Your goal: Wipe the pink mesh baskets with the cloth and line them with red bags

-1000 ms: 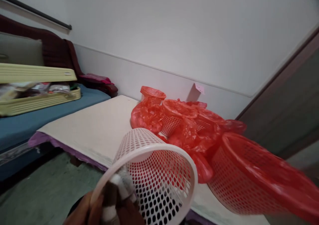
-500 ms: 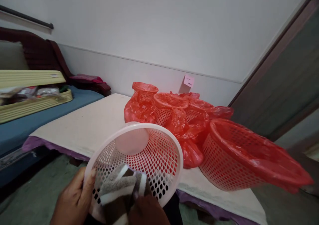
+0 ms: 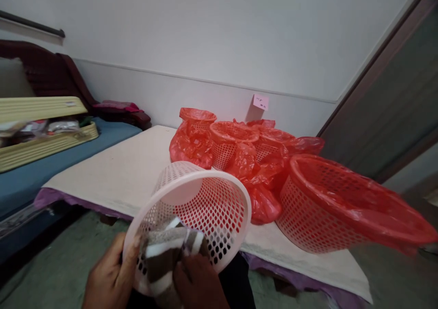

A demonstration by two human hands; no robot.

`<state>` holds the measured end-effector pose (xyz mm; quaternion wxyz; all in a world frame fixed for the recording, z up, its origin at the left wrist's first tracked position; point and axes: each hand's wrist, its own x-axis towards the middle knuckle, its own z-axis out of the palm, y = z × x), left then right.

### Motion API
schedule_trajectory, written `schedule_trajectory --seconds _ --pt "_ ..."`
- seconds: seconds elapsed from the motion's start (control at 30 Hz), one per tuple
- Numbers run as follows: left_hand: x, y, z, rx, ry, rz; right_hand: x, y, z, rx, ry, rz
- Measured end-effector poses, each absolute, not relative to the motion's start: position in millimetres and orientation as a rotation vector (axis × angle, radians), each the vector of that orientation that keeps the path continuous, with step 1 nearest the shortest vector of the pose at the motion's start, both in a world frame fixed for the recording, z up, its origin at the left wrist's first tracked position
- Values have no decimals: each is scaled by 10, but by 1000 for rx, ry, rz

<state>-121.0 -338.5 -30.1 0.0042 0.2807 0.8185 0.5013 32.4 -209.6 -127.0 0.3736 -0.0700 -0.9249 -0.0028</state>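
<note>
A pale pink perforated plastic basket (image 3: pixel 224 204) is tilted on its side, its mouth facing me and its solid base turned toward the wall. My left hand (image 3: pixel 111 272) grips the rim at the lower left, thumb over the edge. Inside the basket's mouth my right hand (image 3: pixel 198 279) is closed on a striped cloth (image 3: pixel 166 259) in brown, grey and white. The cloth is bunched against the basket's lower inner wall. Part of the right hand's fingers is hidden in the folds.
Several similar baskets lined with red plastic bags (image 3: pixel 234 133) stand on a cream-covered low table (image 3: pixel 116 172) against the wall. The nearest lined basket (image 3: pixel 311 213) is at the right. A pink note (image 3: pixel 260 102) leans upright behind them. On the left, a yellow case (image 3: pixel 48 145) lies open on a blue bed (image 3: pixel 116 133).
The basket has tipped a little, showing more of its outer side wall. My right hand and the cloth have shifted slightly within its mouth, and my left hand keeps hold of the rim.
</note>
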Motion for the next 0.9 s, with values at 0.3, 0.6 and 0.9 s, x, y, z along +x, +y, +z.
schedule_trajectory --seconds 0.3,0.6,0.9 --pt "-1299 -3334 -221 881 2562 1657 283 -2075 -1309 -108 -2294 -55" --pt "-1106 -3317 -503 607 2194 1785 198 -2106 -997 -104 -2258 117" --pt "-1116 -3437 -853 708 2274 1668 105 -2131 -926 -145 -2623 326"
